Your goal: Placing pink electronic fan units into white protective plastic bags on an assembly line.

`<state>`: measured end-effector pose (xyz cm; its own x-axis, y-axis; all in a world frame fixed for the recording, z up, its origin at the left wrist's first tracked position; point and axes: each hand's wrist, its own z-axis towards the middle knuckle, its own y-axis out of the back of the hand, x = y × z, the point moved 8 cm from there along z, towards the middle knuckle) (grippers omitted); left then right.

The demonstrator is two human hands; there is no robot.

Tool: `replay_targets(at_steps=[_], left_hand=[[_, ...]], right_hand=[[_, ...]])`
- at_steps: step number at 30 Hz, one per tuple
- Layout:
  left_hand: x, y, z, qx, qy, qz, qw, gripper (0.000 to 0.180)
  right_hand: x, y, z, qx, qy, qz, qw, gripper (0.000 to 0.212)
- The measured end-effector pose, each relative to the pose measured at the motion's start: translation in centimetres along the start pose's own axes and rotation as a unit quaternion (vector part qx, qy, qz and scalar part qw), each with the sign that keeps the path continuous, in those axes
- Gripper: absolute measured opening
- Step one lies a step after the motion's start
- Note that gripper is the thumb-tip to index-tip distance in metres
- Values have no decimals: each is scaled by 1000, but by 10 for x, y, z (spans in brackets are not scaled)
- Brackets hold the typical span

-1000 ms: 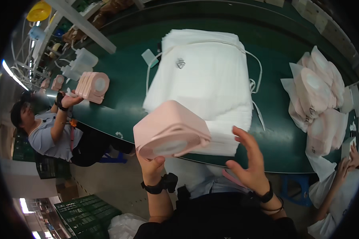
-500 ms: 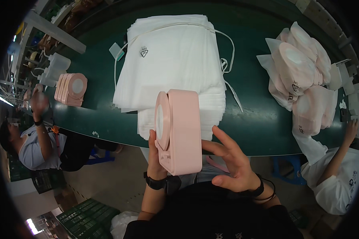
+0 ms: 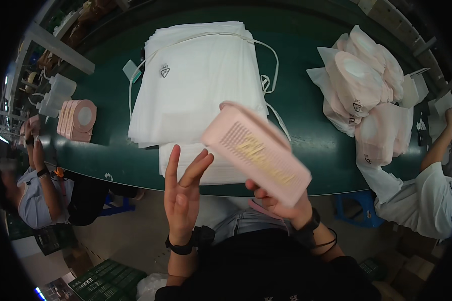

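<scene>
A pink plastic case (image 3: 266,163), box-shaped with a perforated face and yellowish raised marks, tilts in the air over the table's front edge. My right hand (image 3: 294,208) is closed around its lower right end; part of the grip is hidden behind it, and the case is slightly blurred. Left of it, my left hand (image 3: 182,198) is raised with fingers apart and holds nothing. Beyond both hands lies a thick stack of white translucent bags (image 3: 198,85), with a white cord (image 3: 208,34) across its far part. A small lower stack of white sheets (image 3: 168,168) shows nearer me.
Several pink cases with round discs (image 3: 78,120) stand at the left beside clear plastic bottles (image 3: 60,95). At the right lies a pile of bagged pink cases (image 3: 361,80). Co-workers sit left (image 3: 45,195) and right (image 3: 417,195) along the green table (image 3: 296,65).
The pink case has passed from my left hand to my right and turned, so its perforated face now shows. My left hand has let go. The view has shifted slightly.
</scene>
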<state>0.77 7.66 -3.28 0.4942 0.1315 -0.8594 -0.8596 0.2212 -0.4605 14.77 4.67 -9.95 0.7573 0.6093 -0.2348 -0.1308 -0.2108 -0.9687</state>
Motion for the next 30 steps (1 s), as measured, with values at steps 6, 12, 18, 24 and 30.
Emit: replay_targets(at_steps=[6, 12, 18, 24, 30], left_hand=[[-6, 12, 1, -45, -3, 478, 877, 30], [-1, 17, 2, -30, -40, 617, 786, 22], [6, 11, 11, 16, -64, 662, 747, 20], [2, 19, 16, 11, -66, 678, 732, 18], [-16, 26, 30, -27, -130, 647, 751, 19]], right_hand=[[-11, -40, -3, 199, -154, 429, 868, 46], [4, -63, -13, 308, -143, 455, 823, 32], [19, -52, -20, 264, -129, 390, 873, 34], [108, -8, -71, -131, 386, -318, 856, 57], [123, 3, -102, -97, 371, -247, 890, 55]])
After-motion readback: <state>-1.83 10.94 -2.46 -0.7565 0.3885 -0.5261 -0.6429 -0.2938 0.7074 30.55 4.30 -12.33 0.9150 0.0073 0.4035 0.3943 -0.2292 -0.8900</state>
